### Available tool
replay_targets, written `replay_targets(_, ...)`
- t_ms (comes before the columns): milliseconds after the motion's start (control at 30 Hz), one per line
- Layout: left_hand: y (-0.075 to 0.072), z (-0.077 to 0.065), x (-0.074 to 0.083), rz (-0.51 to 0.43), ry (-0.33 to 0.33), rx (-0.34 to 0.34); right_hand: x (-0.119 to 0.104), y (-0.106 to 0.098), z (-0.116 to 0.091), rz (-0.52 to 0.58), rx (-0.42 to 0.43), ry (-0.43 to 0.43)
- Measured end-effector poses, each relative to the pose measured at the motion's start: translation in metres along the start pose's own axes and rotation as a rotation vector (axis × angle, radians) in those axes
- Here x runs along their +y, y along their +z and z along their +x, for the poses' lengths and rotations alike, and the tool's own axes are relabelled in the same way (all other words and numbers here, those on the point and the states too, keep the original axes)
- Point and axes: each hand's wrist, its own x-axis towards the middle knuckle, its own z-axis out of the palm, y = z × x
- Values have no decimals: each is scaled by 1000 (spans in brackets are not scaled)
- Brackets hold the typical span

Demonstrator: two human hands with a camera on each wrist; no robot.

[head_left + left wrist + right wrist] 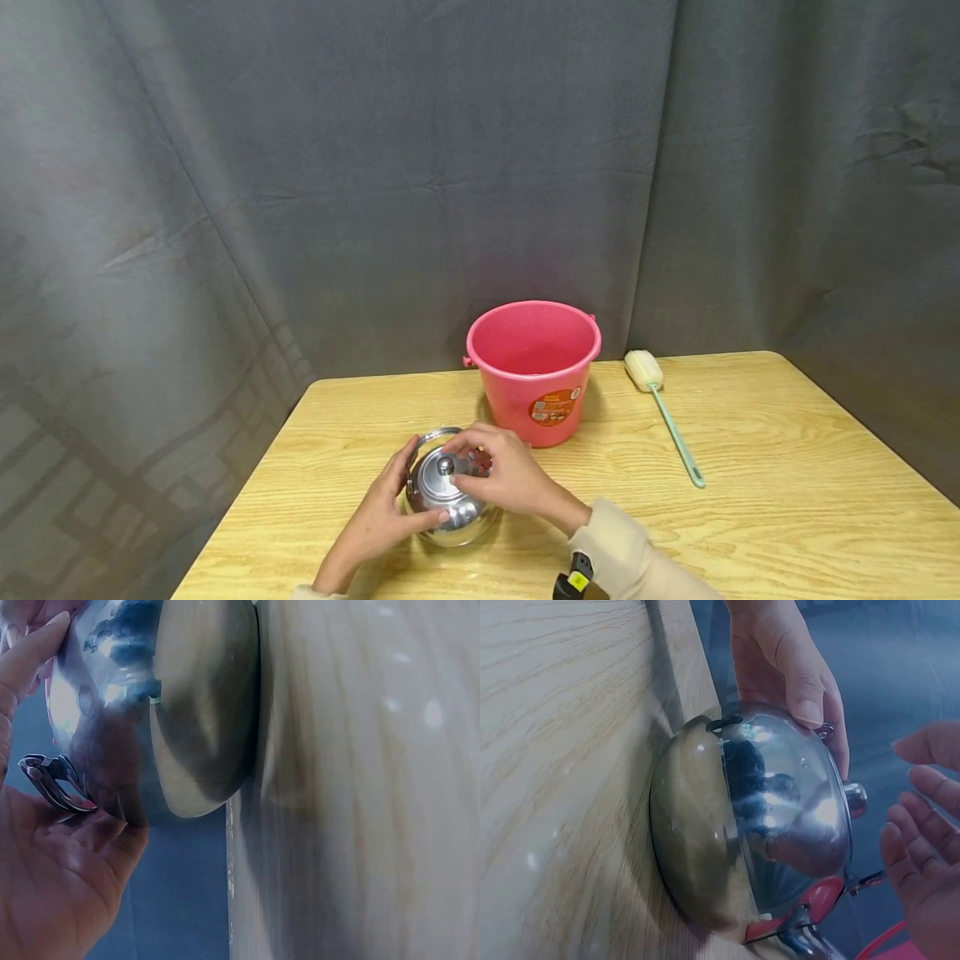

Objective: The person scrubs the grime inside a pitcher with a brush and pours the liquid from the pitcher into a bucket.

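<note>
A shiny steel kettle [460,530] stands upright on the wooden table, its round lid [431,482] in place with a small knob [856,799] on top. My left hand [384,510] grips the kettle's left side, thumb at the front and fingers round behind, near the folded-down handle [51,780]. Over the lid hovers my right hand [508,473], thumb and fingers spread around the knob. In the right wrist view these fingers [922,851] are apart from the knob and hold nothing. The spout [810,941] points away from my left hand.
Just behind the kettle, to the right, stands a pink bucket [498,387] with an orange label. Farther right lies a sponge brush [671,425] with a pale green handle. Grey curtains [420,208] hang along the table's back and sides.
</note>
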Motion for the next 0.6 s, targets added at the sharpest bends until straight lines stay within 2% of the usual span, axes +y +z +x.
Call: replay_targets(600, 1, 0, -1, 8, -6, -8, -5, 11, 8, -88, -25, 37)
